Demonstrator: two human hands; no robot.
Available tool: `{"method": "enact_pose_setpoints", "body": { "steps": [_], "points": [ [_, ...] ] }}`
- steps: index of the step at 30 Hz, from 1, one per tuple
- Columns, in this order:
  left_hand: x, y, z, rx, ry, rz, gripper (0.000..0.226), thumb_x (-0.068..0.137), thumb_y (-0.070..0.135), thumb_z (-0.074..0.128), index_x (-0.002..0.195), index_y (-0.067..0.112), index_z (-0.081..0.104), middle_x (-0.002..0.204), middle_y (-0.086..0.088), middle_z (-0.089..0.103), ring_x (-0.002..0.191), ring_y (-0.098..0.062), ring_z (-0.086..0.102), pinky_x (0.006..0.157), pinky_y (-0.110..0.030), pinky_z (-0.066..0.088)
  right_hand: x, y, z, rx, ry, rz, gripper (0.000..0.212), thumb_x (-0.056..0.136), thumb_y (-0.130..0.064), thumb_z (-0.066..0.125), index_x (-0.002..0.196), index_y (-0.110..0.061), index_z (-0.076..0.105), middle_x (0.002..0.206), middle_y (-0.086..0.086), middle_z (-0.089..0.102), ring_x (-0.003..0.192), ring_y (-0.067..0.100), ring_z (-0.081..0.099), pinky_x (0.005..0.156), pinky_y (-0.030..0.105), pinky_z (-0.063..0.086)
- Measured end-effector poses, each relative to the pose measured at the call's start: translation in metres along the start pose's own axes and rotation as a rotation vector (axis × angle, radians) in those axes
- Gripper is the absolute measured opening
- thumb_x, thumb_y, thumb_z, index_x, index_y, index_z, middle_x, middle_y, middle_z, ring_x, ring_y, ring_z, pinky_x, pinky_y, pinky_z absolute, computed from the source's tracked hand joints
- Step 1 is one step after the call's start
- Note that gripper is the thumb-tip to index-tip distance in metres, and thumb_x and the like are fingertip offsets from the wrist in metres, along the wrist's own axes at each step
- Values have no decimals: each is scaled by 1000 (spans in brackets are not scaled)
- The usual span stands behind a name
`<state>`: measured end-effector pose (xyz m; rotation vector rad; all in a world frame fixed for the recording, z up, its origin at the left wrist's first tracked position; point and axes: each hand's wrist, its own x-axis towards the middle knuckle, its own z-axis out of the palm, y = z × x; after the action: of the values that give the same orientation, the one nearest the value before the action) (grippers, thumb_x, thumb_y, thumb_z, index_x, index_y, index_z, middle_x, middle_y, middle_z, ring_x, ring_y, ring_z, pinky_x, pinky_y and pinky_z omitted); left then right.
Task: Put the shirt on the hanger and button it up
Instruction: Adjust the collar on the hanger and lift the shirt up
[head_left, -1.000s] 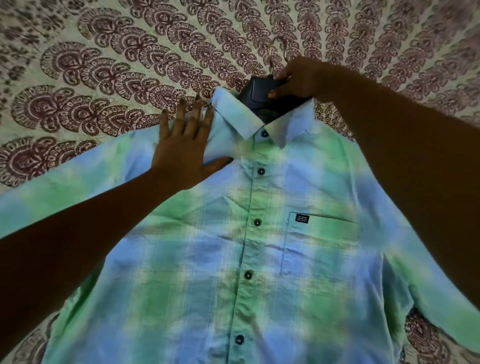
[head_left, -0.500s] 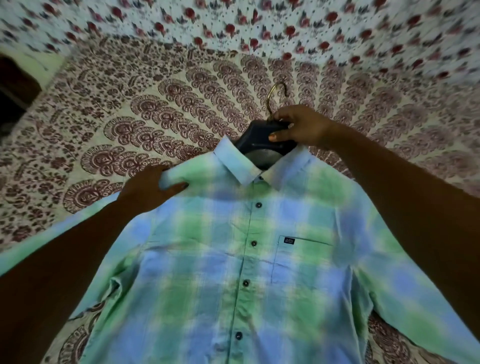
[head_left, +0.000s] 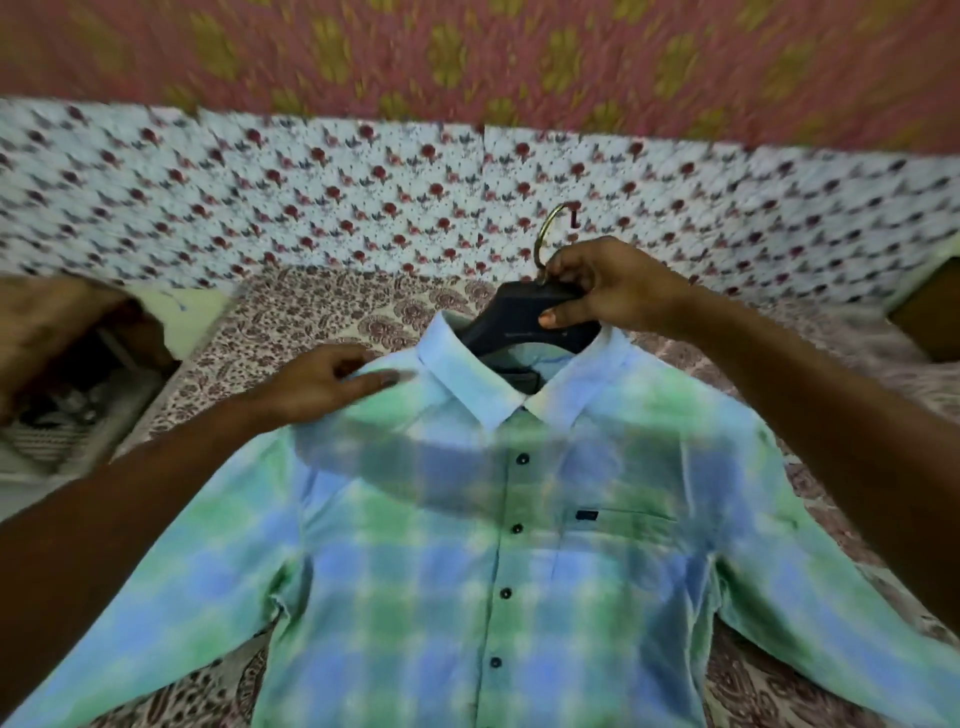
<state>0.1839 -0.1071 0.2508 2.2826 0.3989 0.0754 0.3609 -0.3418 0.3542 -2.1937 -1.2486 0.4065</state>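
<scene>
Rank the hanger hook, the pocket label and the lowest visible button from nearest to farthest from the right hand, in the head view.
1. The hanger hook, just above the right hand, which grips the hanger.
2. The pocket label, on the chest below that hand.
3. The lowest visible button, far down the shirt front.

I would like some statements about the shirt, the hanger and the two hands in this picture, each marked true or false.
1. The right hand grips the dark hanger. True.
2. The front of the shirt hangs open. False: its visible buttons are fastened.
3. The left hand holds the shirt at one shoulder. True.
4. The metal hook hangs on a rail. False: it sticks up free above the right hand.
</scene>
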Motion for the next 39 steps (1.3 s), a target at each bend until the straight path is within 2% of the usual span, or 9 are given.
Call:
{"method": "enact_pose_setpoints", "body": {
  "steps": [4,6,9,16,22,28,32,35,39],
  "points": [
    [-44,73,-28,-155,61,84,22,99,18,37,103,25,56,106,13,57,87,10,55,81,-9,40,-48,-73,-24,-19,54,-16,22,74,-6,75,93,-7,64,90,9,65,81,23,62,76,30,50],
    [-62,109,-37,-172,73,118,25,97,28,40,90,19,63,90,-5,61,75,-12,55,70,-24,42,-68,-100,-30,-35,71,-24,23,74,-7,75,95,-7,65,90,9,65,82,25,62,77,32,51],
    [-94,162,-52,-66,114,219,22,92,20,54,84,5,68,69,-5,60,51,1,50,61,-23,39,-103,-140,-42,-67,119,-30,24,74,-9,75,97,-5,67,94,12,67,88,28,64,81,36,52],
    [-151,230,-78,27,474,405,13,83,11,67,96,13,68,77,-4,69,73,-8,63,65,-17,47,-153,-180,-85,-20,237,-19,24,78,-5,70,101,0,67,96,13,67,89,27,63,84,36,53],
    [-167,244,-107,79,10,322,46,77,50,58,111,19,59,109,5,65,90,1,62,60,-10,43,-175,-203,-130,0,326,-80,25,80,-3,68,104,3,66,87,8,64,66,8,61,69,21,52],
    [-157,259,-113,180,425,450,55,55,63,74,94,25,69,92,4,73,83,-10,64,73,-41,53,-177,-210,-158,14,365,-127,24,87,-6,61,106,9,59,92,20,61,83,26,58,80,40,49],
    [-153,274,-115,166,484,512,32,64,38,81,86,21,68,94,-3,72,91,-7,61,68,-26,47,-170,-207,-164,-89,370,-160,21,90,-21,59,96,-1,58,80,13,58,78,24,56,71,38,46],
    [-148,277,-123,221,388,517,35,68,32,79,96,16,66,111,-9,68,100,-6,56,79,-20,42,-162,-201,-163,-164,414,-159,28,90,-25,59,97,3,59,84,18,59,78,26,56,69,36,46],
    [-154,254,-150,395,161,310,90,64,85,43,109,10,61,103,-7,64,89,-17,58,75,-27,46,-153,-191,-170,-171,425,-137,30,90,-25,59,102,2,59,86,14,60,79,24,57,70,35,45]
  ]
}}
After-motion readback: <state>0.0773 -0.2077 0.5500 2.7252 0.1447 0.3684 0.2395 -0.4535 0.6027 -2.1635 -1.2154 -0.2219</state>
